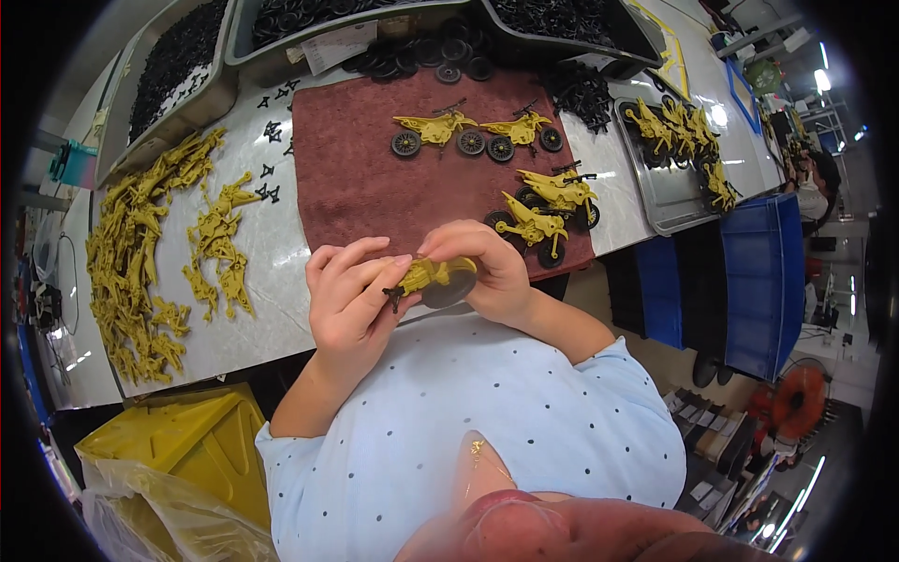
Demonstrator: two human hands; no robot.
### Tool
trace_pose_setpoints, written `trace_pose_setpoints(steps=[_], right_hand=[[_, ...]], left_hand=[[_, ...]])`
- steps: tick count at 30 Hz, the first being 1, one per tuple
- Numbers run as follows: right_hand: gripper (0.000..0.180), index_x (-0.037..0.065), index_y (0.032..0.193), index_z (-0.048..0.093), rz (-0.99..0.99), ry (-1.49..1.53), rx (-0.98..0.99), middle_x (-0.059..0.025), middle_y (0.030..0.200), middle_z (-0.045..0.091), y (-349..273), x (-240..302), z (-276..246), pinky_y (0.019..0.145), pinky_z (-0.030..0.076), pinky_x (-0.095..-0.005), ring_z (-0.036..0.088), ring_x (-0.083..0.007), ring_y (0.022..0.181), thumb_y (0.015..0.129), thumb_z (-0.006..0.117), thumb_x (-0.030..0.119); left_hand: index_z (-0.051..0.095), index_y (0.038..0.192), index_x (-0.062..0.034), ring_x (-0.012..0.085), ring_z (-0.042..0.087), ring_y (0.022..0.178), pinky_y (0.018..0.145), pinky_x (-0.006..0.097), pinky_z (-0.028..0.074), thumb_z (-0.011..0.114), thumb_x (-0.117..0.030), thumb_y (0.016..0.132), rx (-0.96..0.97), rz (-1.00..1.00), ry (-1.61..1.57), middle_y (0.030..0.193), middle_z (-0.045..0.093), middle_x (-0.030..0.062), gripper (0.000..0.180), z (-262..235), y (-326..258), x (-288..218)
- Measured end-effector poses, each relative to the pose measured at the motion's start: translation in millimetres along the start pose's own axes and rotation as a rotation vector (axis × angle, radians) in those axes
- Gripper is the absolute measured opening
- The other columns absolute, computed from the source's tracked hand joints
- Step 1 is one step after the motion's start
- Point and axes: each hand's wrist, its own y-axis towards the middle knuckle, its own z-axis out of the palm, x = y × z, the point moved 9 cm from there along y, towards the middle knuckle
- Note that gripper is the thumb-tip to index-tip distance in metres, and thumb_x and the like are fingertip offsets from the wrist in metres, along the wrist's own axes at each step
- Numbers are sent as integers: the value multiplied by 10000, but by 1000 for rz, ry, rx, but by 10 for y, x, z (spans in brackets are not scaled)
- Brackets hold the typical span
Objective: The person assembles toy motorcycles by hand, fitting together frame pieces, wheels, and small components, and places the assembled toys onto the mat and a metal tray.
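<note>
Close in front of my chest, my left hand (348,298) and my right hand (493,273) both grip a yellow toy motorcycle (426,273). A dark round wheel (451,288), blurred, shows under its right end beside my right fingers. At its left end a small black part (394,296) sticks out by my left fingertips. My fingers cover much of the toy. Beyond them, on a maroon cloth (346,169), stand two yellow toy motorcycles (435,128) with black wheels and handlebars. More of them (552,201) lie close together at the cloth's right edge.
Yellow motorcycle bodies (131,253) are heaped at the left, near scattered small black parts (272,131). Bins of black parts (178,80) line the back, with loose wheels (440,56) before them. A metal tray (670,201) at right holds motorcycles. A yellow bin (178,440) stands below left.
</note>
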Motion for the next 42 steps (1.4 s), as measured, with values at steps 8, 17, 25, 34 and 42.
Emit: trace_pose_setpoints(steps=[8, 17, 25, 34, 42], right_hand=[[442, 34, 1109, 573, -101, -96, 19, -118, 1070, 614, 59, 147, 42, 810, 502, -356, 620, -265, 964, 728, 798, 43], [386, 43, 1134, 576, -190, -78, -15, -117, 1094, 641, 34, 226, 13, 843, 486, -378, 634, -281, 961, 776, 683, -56], [395, 47, 1129, 566, -229, -102, -16, -105, 1087, 642, 7, 239, 52, 822, 481, -389, 632, -276, 932, 767, 720, 10], [451, 1, 1153, 530, 39, -135, -23, -131, 1045, 615, 35, -56, 0, 795, 498, -380, 627, -266, 891, 765, 757, 44], [756, 38, 1387, 367, 252, 370, -332, -87, 1267, 479, 36, -420, -233, 942, 445, -359, 524, -187, 1118, 808, 763, 321]], left_hand=[[693, 1006, -47, 271, 623, 966, 836, 387, 374, 774, -31, 579, -38, 43, 10, 919, 671, 40, 435, -14, -22, -61], [699, 1013, -61, 252, 634, 924, 809, 384, 351, 747, -62, 542, -45, 111, 55, 940, 682, 28, 473, -7, -6, -128], [697, 1016, -58, 189, 649, 827, 773, 355, 302, 735, -141, 563, -30, 175, 69, 913, 684, 13, 462, -20, -1, -161], [693, 948, -22, 201, 631, 793, 727, 360, 362, 787, -90, 606, 35, 12, 38, 844, 666, 47, 361, 75, 132, 75], [632, 1108, 68, 170, 619, 946, 876, 311, 485, 675, -143, 899, -230, -1055, -1181, 1056, 667, 113, 299, 594, -481, 935]])
